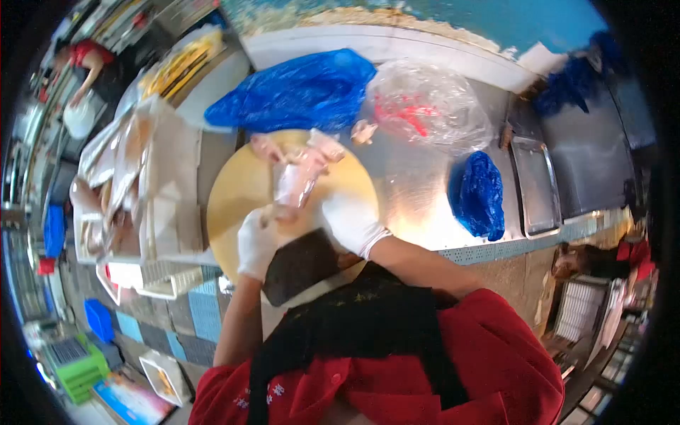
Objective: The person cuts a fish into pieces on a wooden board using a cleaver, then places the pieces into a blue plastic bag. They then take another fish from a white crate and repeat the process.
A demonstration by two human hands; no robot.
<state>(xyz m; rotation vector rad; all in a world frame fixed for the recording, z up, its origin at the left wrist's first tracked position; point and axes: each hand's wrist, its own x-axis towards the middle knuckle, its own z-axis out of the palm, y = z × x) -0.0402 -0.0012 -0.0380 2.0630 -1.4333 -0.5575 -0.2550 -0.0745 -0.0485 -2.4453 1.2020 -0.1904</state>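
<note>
On a round yellow cutting board (pixel 227 191) lie pieces of pale pink raw meat (pixel 301 173). My left hand (pixel 256 244), in a white glove, touches the near end of the meat, its fingers closed round a small part of it. Beside the meat on the right is my gloved right hand (pixel 350 223), blurred by motion, its fingers hard to make out. A cleaver (pixel 301 265) with a wide dark blade lies across the board's near part, its handle end close under my right hand. A small meat scrap (pixel 363 132) rests on the metal table just beyond the board.
Blue plastic bags (pixel 304 88) (pixel 480 195) and a clear bag (pixel 432 106) lie on the metal table (pixel 411 184). A lined white crate (pixel 166 205) of meat stands left. A metal tray (pixel 536 188) is right. Other people (pixel 92 60) (pixel 602 261) are at both sides.
</note>
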